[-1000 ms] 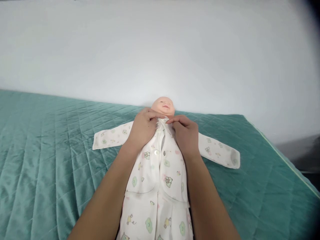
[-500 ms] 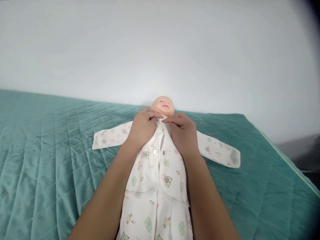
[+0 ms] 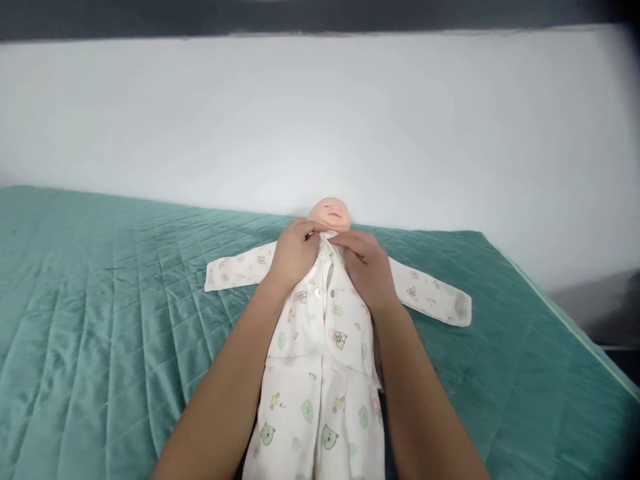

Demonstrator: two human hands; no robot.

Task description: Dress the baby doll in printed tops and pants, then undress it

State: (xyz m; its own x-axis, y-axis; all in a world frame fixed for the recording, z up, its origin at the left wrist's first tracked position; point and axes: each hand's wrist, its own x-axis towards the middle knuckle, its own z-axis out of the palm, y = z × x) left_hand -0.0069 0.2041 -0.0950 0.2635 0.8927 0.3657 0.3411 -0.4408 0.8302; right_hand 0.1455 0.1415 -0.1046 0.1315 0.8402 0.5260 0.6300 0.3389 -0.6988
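A baby doll [image 3: 331, 212] lies on its back, its head toward the wall. It wears white baby pajamas [image 3: 307, 333] printed with small green and yellow figures, sleeves spread to both sides. At the collar, my left hand [image 3: 299, 250] pinches the left edge of the front opening. My right hand [image 3: 364, 260] pinches the opposite edge, its fingertips close to the left ones. Just below, the front gapes a little, with a pale button [image 3: 319, 292] showing on the left edge. What lies between my fingertips is hidden.
Under the doll spreads a green quilted cover [image 3: 125, 320] with light piping along its right edge. A white wall [image 3: 320, 120] rises directly behind the doll's head, with a dark band [image 3: 200, 17] above it.
The view has tilted up, bringing the dark band into sight. Both hands stay at the collar, with only slight finger movement.
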